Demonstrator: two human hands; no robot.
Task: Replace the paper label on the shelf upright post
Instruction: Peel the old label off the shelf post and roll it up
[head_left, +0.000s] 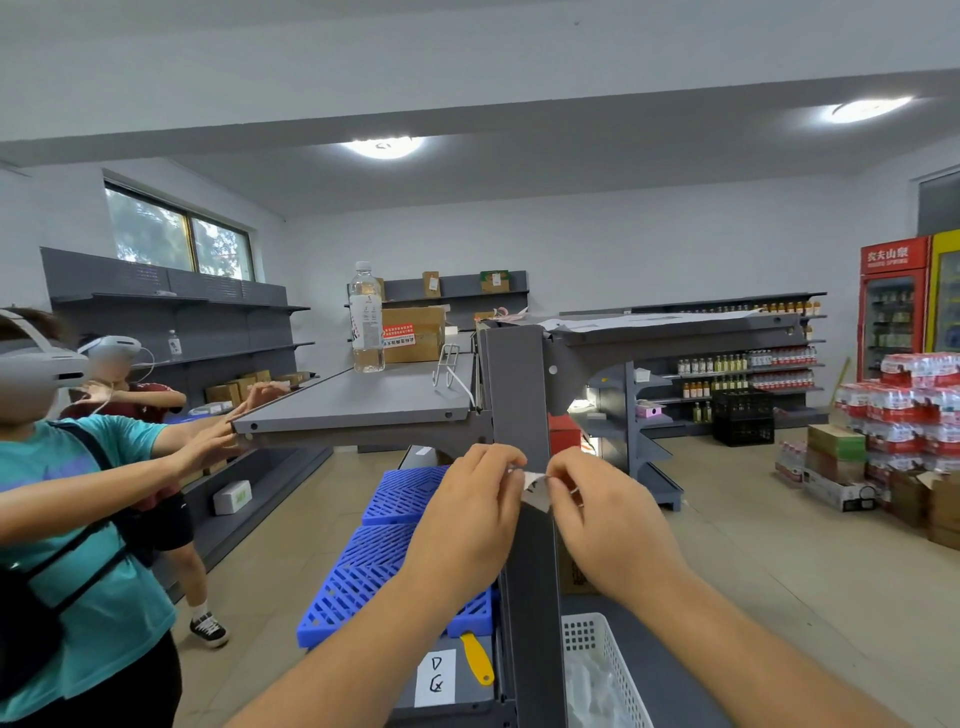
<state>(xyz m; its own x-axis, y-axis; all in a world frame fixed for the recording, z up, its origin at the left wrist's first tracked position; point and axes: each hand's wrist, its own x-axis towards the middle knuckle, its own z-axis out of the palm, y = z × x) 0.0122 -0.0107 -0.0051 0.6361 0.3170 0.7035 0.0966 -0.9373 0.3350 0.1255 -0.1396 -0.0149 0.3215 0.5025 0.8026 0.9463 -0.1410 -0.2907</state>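
Note:
A grey metal upright post (517, 384) of the shelf stands straight in front of me. A small crumpled white paper label (535, 487) sits against the post at chest height. My left hand (467, 512) pinches its left edge and my right hand (605, 514) pinches its right edge, fingertips almost touching. Lower down on the shelf lies a white paper label (435, 678) with handwritten letters, next to a yellow-handled tool (477, 659).
A grey shelf board (363, 402) with a water bottle (366, 317) juts left from the post. Blue plastic pallets (374, 566) lie below, a white basket (602, 670) at lower right. Two people in headsets (62, 467) stand at left, touching the shelf edge. Stacked bottle packs (904, 415) stand at right.

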